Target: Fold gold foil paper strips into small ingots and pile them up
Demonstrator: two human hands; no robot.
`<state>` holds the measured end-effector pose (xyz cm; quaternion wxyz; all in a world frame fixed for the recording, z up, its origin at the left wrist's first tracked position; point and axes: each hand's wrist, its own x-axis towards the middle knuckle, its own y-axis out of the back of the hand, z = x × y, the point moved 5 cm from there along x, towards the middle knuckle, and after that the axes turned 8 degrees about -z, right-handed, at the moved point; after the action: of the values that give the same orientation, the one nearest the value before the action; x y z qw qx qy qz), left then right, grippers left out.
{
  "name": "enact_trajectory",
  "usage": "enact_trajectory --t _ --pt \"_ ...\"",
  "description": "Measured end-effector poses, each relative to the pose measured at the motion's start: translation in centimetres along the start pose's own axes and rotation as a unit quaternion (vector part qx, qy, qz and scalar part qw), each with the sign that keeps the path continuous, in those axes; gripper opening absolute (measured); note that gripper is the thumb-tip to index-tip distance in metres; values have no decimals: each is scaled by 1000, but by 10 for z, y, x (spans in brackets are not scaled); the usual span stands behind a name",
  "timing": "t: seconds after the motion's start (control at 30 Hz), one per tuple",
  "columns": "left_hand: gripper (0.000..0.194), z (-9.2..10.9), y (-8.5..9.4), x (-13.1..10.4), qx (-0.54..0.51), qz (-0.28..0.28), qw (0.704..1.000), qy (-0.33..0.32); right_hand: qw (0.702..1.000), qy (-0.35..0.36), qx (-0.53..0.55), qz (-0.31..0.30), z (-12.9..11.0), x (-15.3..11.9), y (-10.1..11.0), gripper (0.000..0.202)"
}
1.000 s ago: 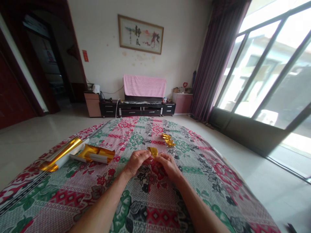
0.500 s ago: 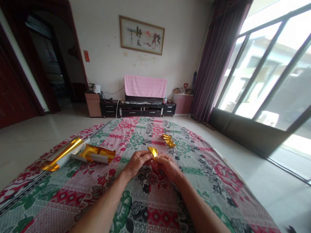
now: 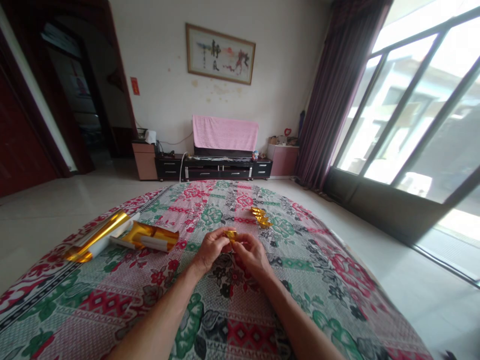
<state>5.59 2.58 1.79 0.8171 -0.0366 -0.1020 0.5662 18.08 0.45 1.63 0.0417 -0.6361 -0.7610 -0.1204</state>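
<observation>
A small piece of gold foil (image 3: 231,234) is pinched between my two hands above the middle of the patterned cloth (image 3: 240,305). My left hand (image 3: 210,250) grips its left side with thumb and fingers. On the right side, my right hand (image 3: 250,252) holds it, thumb pressed close to the left one. Fingers cover most of the piece. Just beyond my hands, several folded gold pieces (image 3: 261,218) lie in a short row on the cloth. To the left rest a gold foil roll (image 3: 98,238) and curled gold sheets with white backs (image 3: 157,238).
The cloth-covered round surface fills the foreground. Beyond it, against the wall, stands a low black cabinet (image 3: 218,172) with a pink cloth (image 3: 225,132) over a screen-like object. A purple curtain (image 3: 332,95) and large windows are at the right, a dark doorway at the left.
My right hand has moved left and slightly up, closer to my left hand. The gold piece, upright and pointed before, now shows as a smaller, flatter shape between the fingers.
</observation>
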Motion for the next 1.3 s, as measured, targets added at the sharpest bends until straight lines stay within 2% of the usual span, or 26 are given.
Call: enact_trajectory --t 0.07,0.13,0.23,0.33,0.43,0.67,0.87,1.07,1.3 --pt "32 -2 1 2 24 3 1000 -13 996 51 -20 64 -2 0 2 36" --pt "34 -3 1 3 65 9 997 -29 990 92 -44 93 -3 -1 2 35" --pt "36 -2 3 4 146 23 987 -57 982 134 -110 75 -6 -2 -4 28" --pt "35 1 3 4 210 26 974 -85 972 156 -165 56 -7 -3 -9 33" --pt "31 6 1 2 266 26 958 -103 973 154 -164 46 -6 -3 -10 37" --pt "26 15 -8 -5 371 48 918 -135 984 129 -121 39 -8 -2 -9 31" --pt "26 17 -17 -7 443 59 879 -168 971 122 -193 65 0 -1 -7 44" --pt "23 14 -19 -9 465 66 865 -176 957 140 -249 47 1 -1 -8 50" --pt "30 14 -20 -9 445 72 873 -184 950 142 -273 46 -3 -1 -9 48"
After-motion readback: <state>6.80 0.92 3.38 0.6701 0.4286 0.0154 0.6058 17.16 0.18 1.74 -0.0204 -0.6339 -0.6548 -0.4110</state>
